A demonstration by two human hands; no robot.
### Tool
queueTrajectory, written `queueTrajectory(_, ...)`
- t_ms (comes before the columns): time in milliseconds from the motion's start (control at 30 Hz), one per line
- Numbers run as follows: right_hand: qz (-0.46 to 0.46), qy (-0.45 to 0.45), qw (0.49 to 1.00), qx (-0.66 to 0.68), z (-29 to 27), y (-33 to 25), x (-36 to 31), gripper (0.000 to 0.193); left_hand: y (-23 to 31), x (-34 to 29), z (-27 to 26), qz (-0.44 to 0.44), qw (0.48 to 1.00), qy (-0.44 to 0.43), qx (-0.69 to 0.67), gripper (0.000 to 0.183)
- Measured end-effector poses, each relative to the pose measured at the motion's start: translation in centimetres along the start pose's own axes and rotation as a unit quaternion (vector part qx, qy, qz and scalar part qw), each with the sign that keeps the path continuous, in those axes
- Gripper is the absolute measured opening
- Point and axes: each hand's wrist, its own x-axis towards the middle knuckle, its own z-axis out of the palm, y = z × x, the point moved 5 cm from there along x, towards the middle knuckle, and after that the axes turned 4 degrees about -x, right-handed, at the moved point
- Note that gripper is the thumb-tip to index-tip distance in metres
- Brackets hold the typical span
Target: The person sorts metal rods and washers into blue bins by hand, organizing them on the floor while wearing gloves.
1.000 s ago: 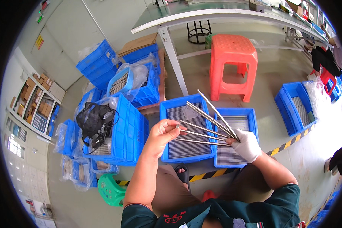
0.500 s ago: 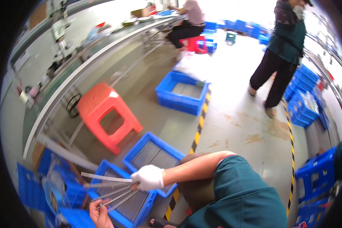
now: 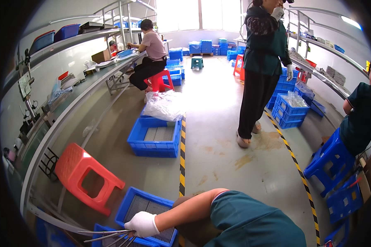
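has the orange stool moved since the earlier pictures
No, the orange stool stands in the same place beside the table; only the camera view has swung.

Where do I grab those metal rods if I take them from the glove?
Probably pinch the metal rods just beyond the glove, coming from the picture's left. The white-gloved right hand covers their other end; the rods are thin, bunched close there, and spread apart farther out.

Wkshop | long wkbench (image 3: 84,83) | stacked blu crates (image 3: 290,112) | blk/ylw flr tape (image 3: 182,160)
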Motion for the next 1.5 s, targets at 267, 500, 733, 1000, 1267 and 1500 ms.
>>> queueTrajectory(267, 0.036, -0.035, 0.999, -0.002, -1.4, -0.4, -0.1, 0.026, 1.1, 1.4, 0.0, 0.032, 0.997, 0.015, -0.066, 0.028)
queueTrajectory(500, 0.064, -0.038, 0.996, 0.049, -1.2, 1.9, 0.0, 0.028, -1.4, 2.9, -1.7, -0.058, 0.958, 0.027, -0.278, 0.026)
queueTrajectory(733, 0.013, -0.037, 0.998, 0.043, -0.8, 0.7, -0.4, 0.028, -2.7, 2.7, 0.3, -0.018, 0.926, 0.094, -0.365, 0.022)
queueTrajectory(1000, 0.022, -0.046, 0.998, 0.034, -1.3, 1.5, -0.7, 0.028, -2.2, 3.0, 0.8, -0.048, 0.94, 0.006, -0.338, 0.026)
queueTrajectory(1267, 0.033, -0.017, 0.999, -0.004, -1.9, 1.3, -1.5, 0.024, -1.5, 3.7, 0.9, -0.056, 0.982, -0.087, -0.156, 0.035)
queueTrajectory(1500, -0.012, -0.047, 0.999, -0.004, -1.4, 1.7, -1.0, 0.014, 1.8, 2.5, 2.7, -0.023, 0.956, -0.001, -0.293, 0.016)
